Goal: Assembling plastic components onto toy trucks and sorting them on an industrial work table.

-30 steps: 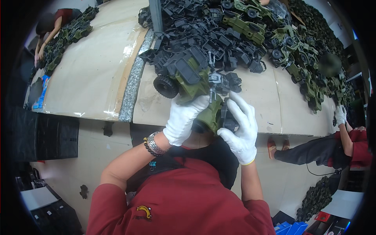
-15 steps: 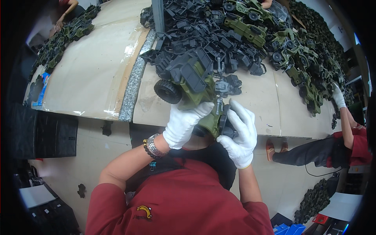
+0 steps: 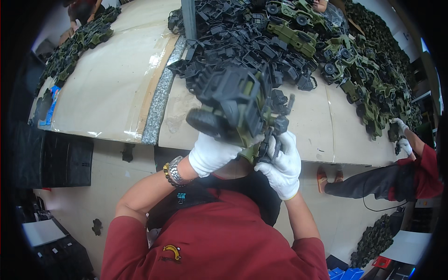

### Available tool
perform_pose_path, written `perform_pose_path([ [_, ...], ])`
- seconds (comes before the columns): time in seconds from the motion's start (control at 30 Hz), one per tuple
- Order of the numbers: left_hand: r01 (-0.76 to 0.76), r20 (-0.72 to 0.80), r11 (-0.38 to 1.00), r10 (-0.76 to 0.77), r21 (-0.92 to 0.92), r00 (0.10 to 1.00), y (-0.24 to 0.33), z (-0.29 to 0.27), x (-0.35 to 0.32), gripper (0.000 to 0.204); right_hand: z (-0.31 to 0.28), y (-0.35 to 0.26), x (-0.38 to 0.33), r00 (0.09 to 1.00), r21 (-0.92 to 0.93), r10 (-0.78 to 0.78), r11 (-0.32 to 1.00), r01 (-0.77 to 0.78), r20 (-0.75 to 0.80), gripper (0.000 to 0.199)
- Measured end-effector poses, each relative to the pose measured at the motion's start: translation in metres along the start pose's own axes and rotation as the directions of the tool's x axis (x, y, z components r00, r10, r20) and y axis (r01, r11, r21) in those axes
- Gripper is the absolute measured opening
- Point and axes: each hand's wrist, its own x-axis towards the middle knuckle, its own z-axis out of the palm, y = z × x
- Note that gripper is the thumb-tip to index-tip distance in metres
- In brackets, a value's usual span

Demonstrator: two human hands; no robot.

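A green and black toy vehicle [image 3: 238,105] is held up off the table edge, tilted, one big black wheel [image 3: 205,122] toward the left. My left hand [image 3: 212,156], in a white glove, grips its body from below. My right hand [image 3: 282,165], also gloved, is closed around the vehicle's near right end by a dark part there. The fingertips of both hands are partly hidden behind the toy. Beyond it lies a heap of loose dark grey plastic parts [image 3: 233,37] on the table.
Green toy vehicles [image 3: 298,39] pile up at the back and right of the cardboard-covered table [image 3: 105,88]. A grey metal post [image 3: 188,18] rises at the far edge. At the right works a person in white gloves [image 3: 403,135]; others sit at the far side.
The toy vehicle has turned in my hands, its near side tipping up and rightward. My left hand has shifted slightly down and left. The co-worker's second gloved hand has come into view.
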Motion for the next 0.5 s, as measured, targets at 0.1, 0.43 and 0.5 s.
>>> perform_pose_path([
  [0.1, -0.156, -0.039, 0.960, 0.169, 0.231, 0.985, -0.009, 0.001, -0.006, 0.042, 0.002, -0.002, -0.002, 0.995, -0.006, 0.086, 0.996, -0.086, 0.050, 0.057],
  [0.43, 0.178, 0.034, 0.191, -0.585, -0.965, 0.810, 0.023, -0.004, 0.020, 0.047, 0.006, -0.037, 0.050, 0.997, -0.184, -0.014, 0.983, 0.001, -0.070, 0.098],
  [0.5, 0.270, 0.230, -0.030, -0.616, -0.963, 0.753, 0.039, -0.006, 0.017, 0.055, 0.030, -0.037, 0.057, 0.967, -0.246, -0.110, 0.968, 0.052, -0.229, 0.094],
])
